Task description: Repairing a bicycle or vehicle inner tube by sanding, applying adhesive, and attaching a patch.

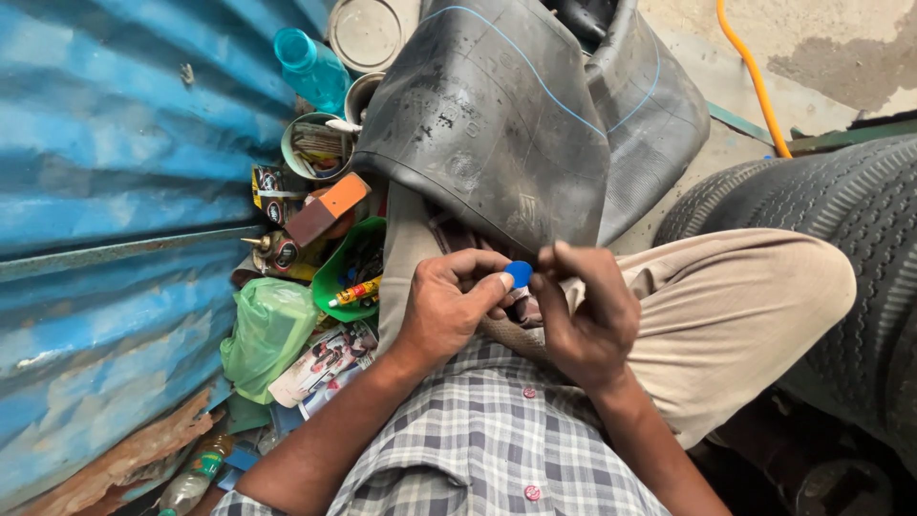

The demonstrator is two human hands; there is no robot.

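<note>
Head view, fingers [499, 283] pinching blue disc [519, 273] (small, round)

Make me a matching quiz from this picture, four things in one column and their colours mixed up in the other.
Things:
1. small round patch between the fingertips
2. rubber inner tube over the lap
3. hose on the ground
4. plastic bag by the metal wall

Colours:
A. orange
B. green
C. blue
D. black

Pairs: 1-C, 2-D, 3-A, 4-B

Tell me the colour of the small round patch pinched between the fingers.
Blue; the round patch shows clearly in the head view.
</note>
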